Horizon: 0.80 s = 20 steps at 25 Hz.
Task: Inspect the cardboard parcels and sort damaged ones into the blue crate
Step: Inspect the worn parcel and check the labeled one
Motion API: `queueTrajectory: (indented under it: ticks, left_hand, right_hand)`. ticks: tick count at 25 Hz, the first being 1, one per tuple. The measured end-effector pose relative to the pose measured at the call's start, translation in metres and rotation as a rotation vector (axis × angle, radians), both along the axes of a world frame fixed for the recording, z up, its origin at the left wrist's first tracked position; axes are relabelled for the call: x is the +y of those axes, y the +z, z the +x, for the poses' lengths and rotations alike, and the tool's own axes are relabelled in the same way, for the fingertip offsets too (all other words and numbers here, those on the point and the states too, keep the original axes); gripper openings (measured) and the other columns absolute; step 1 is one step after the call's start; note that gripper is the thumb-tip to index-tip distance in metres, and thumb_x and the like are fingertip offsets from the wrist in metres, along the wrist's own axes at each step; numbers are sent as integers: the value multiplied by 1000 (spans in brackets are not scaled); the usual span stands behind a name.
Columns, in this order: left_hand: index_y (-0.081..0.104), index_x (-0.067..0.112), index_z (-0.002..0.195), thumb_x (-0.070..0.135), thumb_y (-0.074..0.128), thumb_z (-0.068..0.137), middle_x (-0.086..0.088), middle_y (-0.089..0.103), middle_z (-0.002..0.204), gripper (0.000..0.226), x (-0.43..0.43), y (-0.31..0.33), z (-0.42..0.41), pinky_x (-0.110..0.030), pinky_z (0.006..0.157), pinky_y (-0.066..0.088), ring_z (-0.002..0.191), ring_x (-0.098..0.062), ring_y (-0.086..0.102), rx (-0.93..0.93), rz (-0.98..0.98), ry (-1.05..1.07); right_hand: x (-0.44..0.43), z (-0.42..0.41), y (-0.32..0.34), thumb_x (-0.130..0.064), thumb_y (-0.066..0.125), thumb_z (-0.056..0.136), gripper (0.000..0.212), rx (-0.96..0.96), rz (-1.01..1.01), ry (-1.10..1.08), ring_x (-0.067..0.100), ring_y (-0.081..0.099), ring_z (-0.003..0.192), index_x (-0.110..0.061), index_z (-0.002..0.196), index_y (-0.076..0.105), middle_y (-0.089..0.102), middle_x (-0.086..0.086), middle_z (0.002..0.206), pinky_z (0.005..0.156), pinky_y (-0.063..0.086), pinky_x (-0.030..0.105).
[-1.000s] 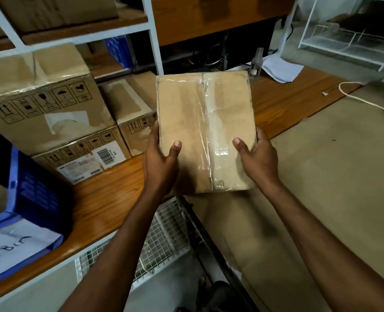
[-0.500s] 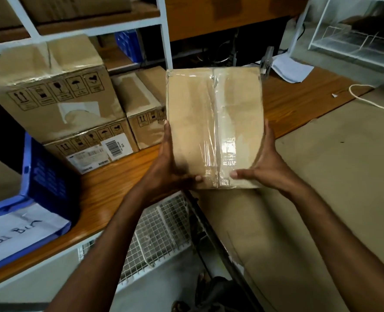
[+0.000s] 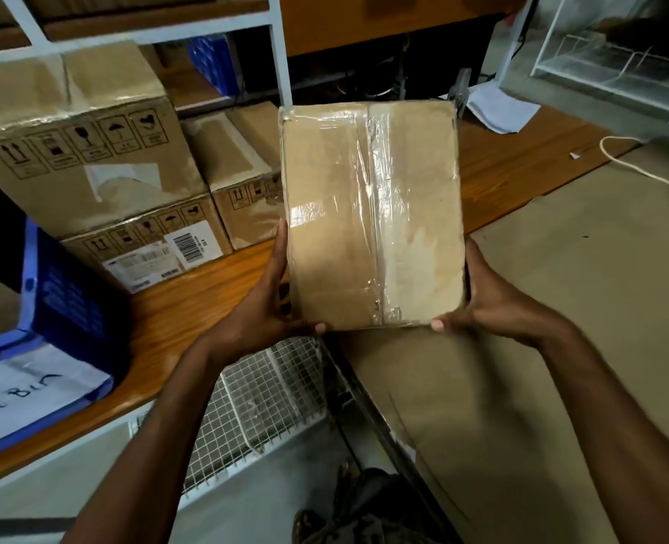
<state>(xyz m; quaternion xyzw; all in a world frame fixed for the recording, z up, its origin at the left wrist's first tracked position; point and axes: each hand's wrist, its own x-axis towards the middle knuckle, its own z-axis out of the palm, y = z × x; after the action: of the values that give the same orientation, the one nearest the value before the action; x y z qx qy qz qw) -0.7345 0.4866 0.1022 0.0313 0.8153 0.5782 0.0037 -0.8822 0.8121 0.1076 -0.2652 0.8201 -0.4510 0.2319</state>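
Both forearms are reaching up from 6 o'clock, wrists bending inward. The left hand [image 3: 260, 308] is clasping the cardboard parcel [image 3: 368, 214] at its left edge, its fingers [image 3: 281, 249] lying pressed together along that side and the thumb hooking under the bottom corner. The right hand [image 3: 496, 304] is gripping the right edge the same way, its fingers mostly hidden behind. The taped cardboard parcel is hanging upright between the palms, above the table [image 3: 191, 308]. The blue crate [image 3: 70, 304] is sitting at 9 o'clock.

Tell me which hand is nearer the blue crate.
Left. The left hand holds the parcel at its left edge, toward the blue crate; the right hand holds the right edge, farther off.
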Motion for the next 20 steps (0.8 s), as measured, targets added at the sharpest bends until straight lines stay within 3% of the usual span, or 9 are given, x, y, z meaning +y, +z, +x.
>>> queueTrajectory:
  ticks: [3, 6, 7, 9, 11, 13, 15, 18, 20]
  left_hand:
    - [-11, 55, 158, 0, 86, 79, 30, 3, 168, 137, -4, -1, 0, -22, 107, 48, 146, 10, 27, -9, 21, -15]
    - [-14, 52, 158, 1, 85, 80, 27, -3, 169, 136, 3, 1, -7, -28, 111, 47, 154, -2, 20, -8, 53, -58]
    - [-17, 51, 158, 4, 85, 81, 25, -6, 170, 136, 6, 0, -9, -32, 112, 47, 156, -5, 18, -2, 37, -67]
    - [-22, 45, 159, 19, 88, 82, 20, -12, 171, 137, 14, -5, -11, -46, 117, 43, 159, -13, 10, 36, -78, -64]
    - [-17, 36, 162, 34, 88, 80, 16, -10, 172, 133, 19, -10, -17, -46, 121, 37, 159, -19, 11, 102, -173, -81]
    - [1, 33, 165, 34, 80, 87, 17, 11, 169, 111, 25, -7, -23, -39, 112, 48, 150, -14, 34, 113, -32, -51]
    - [7, 34, 164, 35, 67, 99, 22, 27, 159, 89, 30, 1, -34, -33, 98, 58, 132, -5, 52, 54, 219, 184]
    - [6, 35, 165, 49, 60, 98, 6, 28, 162, 87, 33, 11, -57, -21, 76, 60, 130, -14, 50, -63, 349, 421]
    - [15, 33, 164, 47, 66, 93, 6, 37, 159, 89, 32, 15, -64, -16, 76, 59, 127, -6, 51, -26, 334, 415]
  right_hand:
    - [9, -4, 1, -9, 96, 66, 135, -6, 49, 14, -28, 41, 123, -43, 161, 7, 36, -42, 141, 101, 41, 4]
    - [12, -7, 11, -20, 94, 72, 127, -22, -22, -64, -5, 39, 142, -44, 163, 8, 38, -32, 151, 111, 40, 16]
    - [5, -8, 16, -35, 92, 75, 127, -22, -35, -78, 1, 29, 148, -44, 163, 0, 28, -27, 159, 114, 35, 20]
    - [-17, -8, 18, -79, 71, 75, 125, 7, 16, -197, 13, 10, 156, -44, 160, -12, 4, -16, 171, 125, 22, 42]
    - [-34, -2, 4, -96, 40, 73, 116, 206, 179, -429, 26, 2, 158, -42, 160, -15, -4, -2, 172, 124, 13, 58]
    - [-37, 7, -17, -93, 30, 79, 107, 393, 192, -574, 31, 7, 157, -38, 162, -9, 1, 3, 172, 122, 13, 62]
    - [-32, 7, -27, -89, 32, 83, 100, 438, 128, -589, 28, 12, 156, -37, 162, -1, 7, 3, 172, 122, 14, 62]
    - [-24, 2, -28, -87, 35, 83, 97, 473, 92, -582, 25, 19, 153, -36, 161, 8, 17, 1, 169, 123, 18, 58]
    - [-20, 0, -24, -88, 29, 83, 97, 480, 128, -593, 22, 13, 155, -36, 162, 9, 12, -1, 170, 125, 14, 56]
